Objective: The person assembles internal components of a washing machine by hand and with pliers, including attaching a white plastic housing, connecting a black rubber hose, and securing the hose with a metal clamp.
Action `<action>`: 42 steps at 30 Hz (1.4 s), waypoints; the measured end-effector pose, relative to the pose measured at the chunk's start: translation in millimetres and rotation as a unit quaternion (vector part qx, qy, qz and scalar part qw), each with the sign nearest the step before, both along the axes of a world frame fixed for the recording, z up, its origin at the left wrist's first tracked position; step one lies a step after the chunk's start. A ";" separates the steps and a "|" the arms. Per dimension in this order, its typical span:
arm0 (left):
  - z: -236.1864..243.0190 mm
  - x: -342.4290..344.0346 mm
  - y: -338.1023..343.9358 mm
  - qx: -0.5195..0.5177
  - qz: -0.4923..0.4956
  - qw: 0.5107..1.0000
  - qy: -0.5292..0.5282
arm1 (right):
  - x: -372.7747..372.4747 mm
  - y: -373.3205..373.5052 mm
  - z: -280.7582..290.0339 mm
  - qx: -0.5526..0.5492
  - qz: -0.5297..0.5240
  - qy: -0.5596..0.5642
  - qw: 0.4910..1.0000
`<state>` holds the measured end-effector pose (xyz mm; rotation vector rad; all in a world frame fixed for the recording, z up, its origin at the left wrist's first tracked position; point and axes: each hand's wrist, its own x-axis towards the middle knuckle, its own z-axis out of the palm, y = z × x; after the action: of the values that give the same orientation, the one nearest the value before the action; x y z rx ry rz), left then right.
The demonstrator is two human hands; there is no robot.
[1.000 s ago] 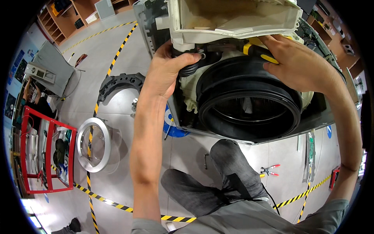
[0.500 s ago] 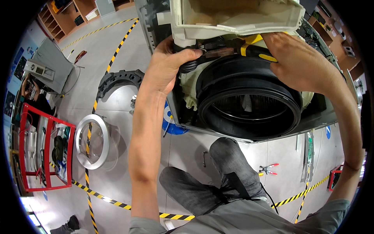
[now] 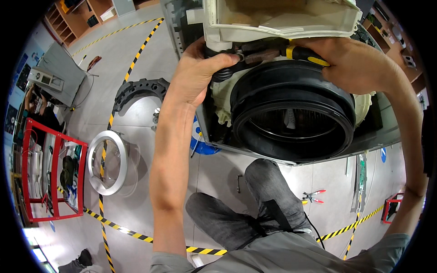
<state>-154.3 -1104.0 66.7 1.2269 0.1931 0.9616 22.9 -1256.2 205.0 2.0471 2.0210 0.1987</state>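
Observation:
Under the cream plastic drawer housing (image 3: 287, 31) of an opened front-loading washing machine, my left hand (image 3: 190, 75) is closed around a black ribbed rubber hose (image 3: 223, 75), thumb on top. A small metal clamp (image 3: 241, 55) shows beside that thumb tip. My right hand (image 3: 359, 63) grips the black-and-yellow handles of a pair of pliers (image 3: 307, 55). The jaws point left and reach the clamp by my left thumb; whether they bite on it I cannot make out. Just below the pliers sits the round black door gasket (image 3: 291, 84) with the drum inside.
On the floor to the left lie a dark curved counterweight (image 3: 141, 92) and a round door ring (image 3: 108, 163) with clear glass. A red-framed cart (image 3: 55, 170) stands farther left. Red-handled pliers (image 3: 314, 196) and a small metal tool (image 3: 239, 184) lie near my legs.
My right hand and the pliers have shifted slightly to the right in the picture, along with the machine. My left hand keeps its hold on the hose.

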 end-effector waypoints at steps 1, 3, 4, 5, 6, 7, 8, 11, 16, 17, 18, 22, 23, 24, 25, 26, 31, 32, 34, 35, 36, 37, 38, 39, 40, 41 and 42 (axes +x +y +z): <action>-0.4 -0.1 0.7 0.001 -0.004 1.000 0.002 | 1.0 0.8 -0.3 0.001 0.001 0.013 1.000; -0.8 0.6 1.0 0.003 -0.005 1.000 0.003 | -7.2 3.2 3.0 -0.023 -0.052 0.008 0.998; -0.8 1.4 0.4 0.003 -0.003 1.000 0.001 | -10.7 3.9 4.4 -0.036 -0.080 0.005 0.996; -0.7 2.3 -0.2 0.004 -0.001 1.000 0.000 | -10.9 4.5 4.0 -0.036 -0.078 0.002 0.996; -0.8 0.8 0.1 0.007 0.000 1.000 0.003 | -10.8 7.2 1.6 -0.036 -0.072 0.003 0.997; -0.7 -0.8 0.5 0.009 0.001 1.000 0.006 | -10.7 9.1 0.0 -0.036 -0.066 0.003 0.997; -0.5 -2.0 0.9 0.012 0.001 1.000 0.009 | -11.0 9.4 0.5 -0.030 -0.054 0.008 0.998; 0.0 -1.5 0.0 0.012 -0.007 1.000 0.003 | -13.0 7.5 2.0 -0.019 -0.027 0.026 0.999; -1.3 0.4 -0.5 0.015 0.001 1.000 -0.003 | -27.5 8.2 5.0 -0.020 -0.082 0.033 0.996; -1.2 2.1 -1.1 0.016 0.000 1.000 -0.010 | -23.6 6.4 2.4 0.001 -0.057 0.010 0.998; -0.7 1.6 -0.9 0.015 0.000 1.000 -0.008 | -16.9 5.3 -3.5 0.022 -0.029 -0.010 0.999; 0.5 0.7 1.3 0.013 -0.004 1.000 -0.003 | -9.1 10.7 -11.2 0.043 0.025 -0.120 0.992; 0.6 0.5 2.0 0.013 -0.005 1.000 -0.001 | -11.6 12.1 -11.0 0.033 -0.006 -0.128 0.991; 0.6 0.9 1.4 0.013 -0.003 1.000 -0.001 | -16.5 13.6 -11.4 0.022 -0.039 -0.136 0.990; 0.9 1.1 0.2 0.012 -0.002 1.000 0.000 | -19.5 13.7 -12.1 0.011 -0.071 -0.144 0.987; 0.8 1.5 -0.3 0.011 0.000 1.000 0.001 | -20.2 12.0 -13.1 0.038 -0.047 -0.144 0.988; -0.7 2.2 1.9 0.017 -0.002 1.000 -0.002 | -17.9 7.1 -15.9 0.106 0.002 -0.124 0.987; -0.5 1.5 1.8 0.019 0.000 1.000 -0.001 | -15.8 8.1 -14.6 0.085 0.013 -0.118 0.989; -0.2 0.9 1.7 0.021 0.002 1.000 -0.008 | -9.2 10.8 -10.0 0.046 0.036 -0.106 0.993; -0.1 -0.3 2.1 0.022 0.004 1.000 -0.011 | -5.1 11.9 -12.7 0.074 0.066 -0.109 0.989; -0.2 1.5 1.9 0.023 0.001 1.000 -0.010 | -3.1 10.6 -15.3 0.100 0.090 -0.115 0.984; -0.6 3.2 2.0 0.023 -0.001 1.000 -0.009 | -2.9 8.9 -14.3 0.095 0.066 -0.105 0.988; -1.0 4.7 1.8 0.024 -0.004 1.000 -0.008 | -5.8 8.3 -12.5 0.090 0.042 -0.096 0.990; -1.8 6.3 1.8 0.020 -0.008 1.000 -0.009 | -20.2 10.3 -3.7 0.053 -0.030 -0.068 0.996; -1.6 4.7 2.2 0.017 -0.008 1.000 -0.010 | -29.2 12.2 1.5 0.016 -0.099 -0.040 0.994; -1.2 3.6 2.3 0.014 -0.009 1.000 -0.012 | -27.4 15.4 2.3 0.009 -0.118 -0.049 0.992; -0.8 3.0 2.6 0.015 -0.011 1.000 -0.011 | -23.1 21.4 3.0 0.001 -0.136 -0.059 0.989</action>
<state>-151.3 -1101.4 65.9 1.2435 0.1480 0.9607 -0.2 -1234.8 208.0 2.2284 1.6529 0.2607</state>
